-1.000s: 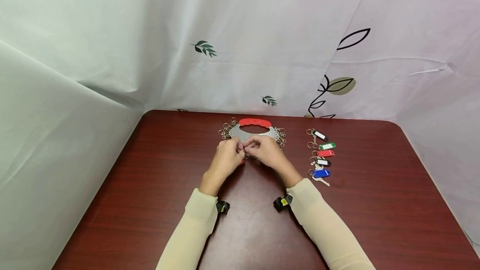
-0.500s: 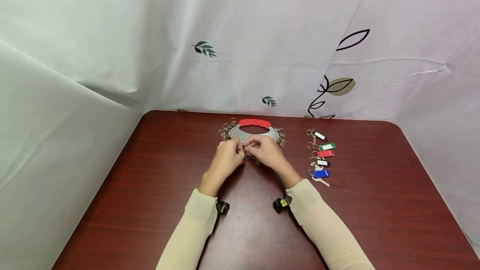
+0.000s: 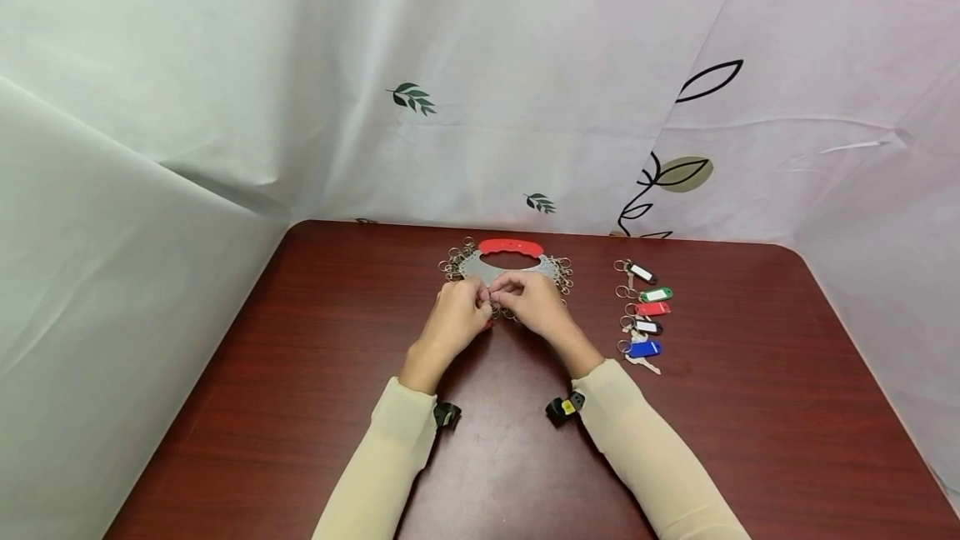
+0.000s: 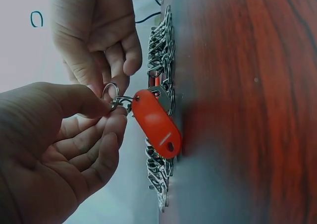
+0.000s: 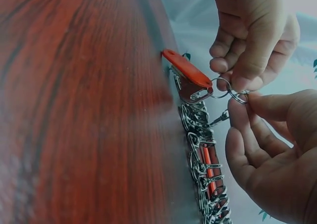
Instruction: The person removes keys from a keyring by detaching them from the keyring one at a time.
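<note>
My left hand [image 3: 453,315] and right hand [image 3: 531,302] meet over the near edge of a silver key-holder plate [image 3: 474,266] with a red handle [image 3: 511,247]. In the left wrist view, my left thumb and fingers pinch a small key ring from which a red key tag [image 4: 151,117] hangs. My right fingertips pinch a metal split ring [image 5: 237,96], linked to the tag's ring, right beside the left thumb. Below the hands, a silver key [image 5: 190,90] hangs partly behind the tag. A snap clip [image 5: 220,118] from the holder sticks out near my right fingers.
Several tagged keys lie in a column on the right of the table: black [image 3: 641,272], green [image 3: 656,295], red [image 3: 653,308] and blue [image 3: 645,349] among them. Many clips and rings [image 3: 456,261] fringe the holder. White curtain [image 3: 480,107] surrounds the table's back and sides.
Both hands stay together at the holder's near edge, with only tiny fingertip movement. The whole head view shifts very slightly.
</note>
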The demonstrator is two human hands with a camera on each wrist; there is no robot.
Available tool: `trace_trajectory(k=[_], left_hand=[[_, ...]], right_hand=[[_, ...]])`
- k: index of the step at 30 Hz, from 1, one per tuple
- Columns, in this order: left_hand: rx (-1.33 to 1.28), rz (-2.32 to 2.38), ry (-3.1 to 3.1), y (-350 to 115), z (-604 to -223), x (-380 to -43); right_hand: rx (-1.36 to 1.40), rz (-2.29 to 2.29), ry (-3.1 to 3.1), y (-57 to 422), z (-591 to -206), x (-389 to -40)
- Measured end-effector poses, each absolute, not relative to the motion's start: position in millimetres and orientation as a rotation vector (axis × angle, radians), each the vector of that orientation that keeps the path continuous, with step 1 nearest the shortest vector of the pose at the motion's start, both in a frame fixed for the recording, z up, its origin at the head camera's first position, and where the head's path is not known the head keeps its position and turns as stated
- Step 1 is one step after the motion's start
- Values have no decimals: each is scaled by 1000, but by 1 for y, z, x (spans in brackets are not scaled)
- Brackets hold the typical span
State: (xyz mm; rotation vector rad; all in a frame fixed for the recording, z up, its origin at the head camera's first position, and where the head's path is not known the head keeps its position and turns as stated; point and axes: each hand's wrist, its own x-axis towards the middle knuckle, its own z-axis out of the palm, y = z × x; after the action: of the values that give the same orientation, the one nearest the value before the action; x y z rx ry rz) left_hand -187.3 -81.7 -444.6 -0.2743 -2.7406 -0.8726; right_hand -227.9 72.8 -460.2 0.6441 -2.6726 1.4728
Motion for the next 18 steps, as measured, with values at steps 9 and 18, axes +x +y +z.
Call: trace_trajectory(k=[9,18], left_hand=[[-201,-937,-2693,-82,-445,-190],[-311,-998,-2569,-84,-447,-191]], right_hand=[[725,1561,-2621,74,-461,-230],[789,1315,-2650,78,-459,-230]])
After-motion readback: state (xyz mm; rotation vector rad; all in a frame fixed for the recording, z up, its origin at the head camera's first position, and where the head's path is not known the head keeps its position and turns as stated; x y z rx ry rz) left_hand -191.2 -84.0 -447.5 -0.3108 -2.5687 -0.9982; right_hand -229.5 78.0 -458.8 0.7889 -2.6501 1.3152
